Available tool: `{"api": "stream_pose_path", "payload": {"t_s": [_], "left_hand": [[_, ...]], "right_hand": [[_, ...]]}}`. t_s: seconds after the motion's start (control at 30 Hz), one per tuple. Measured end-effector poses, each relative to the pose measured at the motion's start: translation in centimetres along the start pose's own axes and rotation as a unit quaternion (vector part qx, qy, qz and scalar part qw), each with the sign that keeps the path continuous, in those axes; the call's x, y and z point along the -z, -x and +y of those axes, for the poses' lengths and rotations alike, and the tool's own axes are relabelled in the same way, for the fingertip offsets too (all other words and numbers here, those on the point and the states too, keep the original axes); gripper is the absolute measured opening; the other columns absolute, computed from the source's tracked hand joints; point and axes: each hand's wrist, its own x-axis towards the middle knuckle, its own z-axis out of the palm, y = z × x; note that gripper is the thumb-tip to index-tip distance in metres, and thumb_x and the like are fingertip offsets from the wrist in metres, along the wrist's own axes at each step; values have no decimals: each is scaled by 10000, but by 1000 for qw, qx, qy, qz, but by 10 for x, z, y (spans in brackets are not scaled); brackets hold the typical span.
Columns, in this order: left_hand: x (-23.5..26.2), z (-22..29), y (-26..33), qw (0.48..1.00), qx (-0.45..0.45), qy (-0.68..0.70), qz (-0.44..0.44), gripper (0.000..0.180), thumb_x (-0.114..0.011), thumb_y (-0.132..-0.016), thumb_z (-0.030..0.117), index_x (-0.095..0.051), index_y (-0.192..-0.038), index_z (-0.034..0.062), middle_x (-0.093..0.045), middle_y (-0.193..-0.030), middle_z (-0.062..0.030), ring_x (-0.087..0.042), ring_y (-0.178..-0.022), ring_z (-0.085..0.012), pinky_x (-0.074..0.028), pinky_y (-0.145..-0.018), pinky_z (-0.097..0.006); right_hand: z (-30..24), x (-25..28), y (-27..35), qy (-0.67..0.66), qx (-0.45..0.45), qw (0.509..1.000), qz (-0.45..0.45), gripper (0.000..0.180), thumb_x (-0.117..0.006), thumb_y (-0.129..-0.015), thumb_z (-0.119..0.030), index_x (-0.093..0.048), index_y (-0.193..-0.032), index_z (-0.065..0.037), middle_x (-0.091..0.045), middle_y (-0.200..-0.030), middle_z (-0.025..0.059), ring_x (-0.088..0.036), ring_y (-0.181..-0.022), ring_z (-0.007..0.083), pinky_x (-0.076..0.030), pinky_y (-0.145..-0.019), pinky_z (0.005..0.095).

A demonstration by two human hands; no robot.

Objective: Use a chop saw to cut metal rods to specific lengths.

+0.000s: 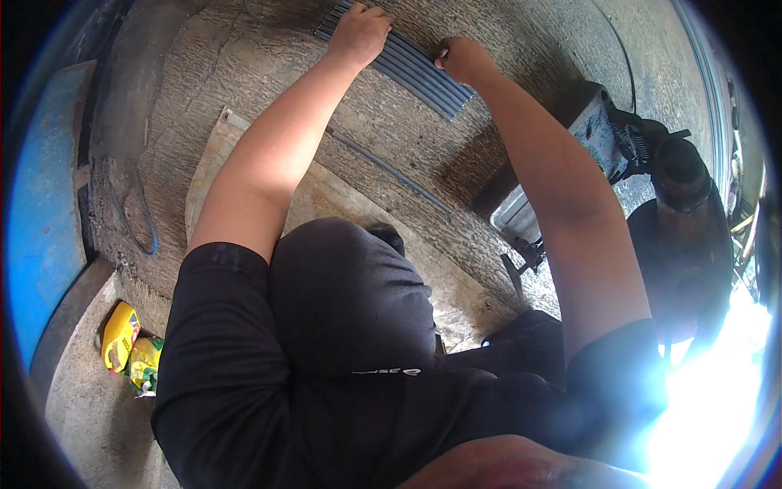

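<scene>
Several thin grey metal rods lie side by side on the rough floor at the far middle, forming a flat, slanting row. My left hand is on the row's far left part, its fingers curled down at the rods. At the row's upper right edge is my right hand, closed with thumb and forefinger drawn together at an outer rod. The undersides of both hands' fingers are hidden. Nearer to me, a single grey rod lies apart on the floor.
A cut-off machine with a dark motor stands right of my right forearm. Beneath my knee lies a worn, pale board. At left are a blue panel, a yellow bottle and a yellow-green packet. Long rods run along the right wall.
</scene>
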Motion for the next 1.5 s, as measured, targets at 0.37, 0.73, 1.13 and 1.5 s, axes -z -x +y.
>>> {"api": "stream_pose_path", "payload": {"t_s": [0.37, 0.73, 1.13, 1.5], "left_hand": [[1, 27, 45, 954, 23, 187, 233, 221, -617, -870, 248, -656, -958, 50, -635, -896, -104, -579, -921, -295, -476, -822, -413], [-13, 84, 213, 882, 315, 351, -27, 445, -487, -910, 398, -657, -869, -11, -644, -897, -275, -605, -901, -447, -469, -782, -483], [-31, 109, 200, 687, 503, 490, -187, 398, -616, -915, 362, -634, -747, 2, -652, -703, -96, -617, -534, -191, -487, -466, -354], [-29, 132, 192, 466, 453, 759, -33, 364, -564, -891, 425, -567, -840, 65, -562, -657, -59, -529, -514, -169, -416, -456, -335]], "right_hand": [[-57, -8, 52, -211, -100, 955, 181, 329, -682, -823, -325, -690, -988, -41, -700, -926, 169, -664, -935, 352, -525, -814, 436], [-103, -129, 200, -615, -327, 715, -59, 303, -599, -902, -290, -641, -851, 6, -645, -705, 117, -647, -653, 235, -501, -573, 387], [-80, -151, 215, -777, -504, 376, -43, 267, -533, -965, -403, -535, -939, -138, -577, -650, 87, -542, -516, 187, -397, -406, 294], [-42, -140, 196, -733, -343, 568, 148, 289, -590, -892, -270, -622, -791, -1, -638, -702, 101, -619, -567, 197, -512, -503, 342]]}}
